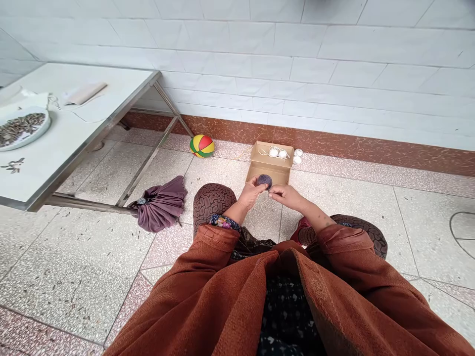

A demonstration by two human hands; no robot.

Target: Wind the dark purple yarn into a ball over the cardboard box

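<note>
A pale wall rises behind your speckled floor (pixel 343 193), with a bench (pixel 122 74) at your left. Your left hand (pixel 252 192) grips a grey yarn ball (pixel 264 180) over the near part of an open box (pixel 272 172). Your right hand's (pixel 289 196) fingers pinch closed beside it; whether on a strand, I cannot tell. White balls (pixel 274 152) lie in the box's far part.

I have both arms extended forward and angled inward, so the hands nearly meet ahead of my knees. My left hand (pixel 251 192) is curled in a grip, thumb toward the right. My right hand (pixel 288 196) sits just beside it, fingers folded, thumb and forefinger pinched. Both wrists are bare.
</note>
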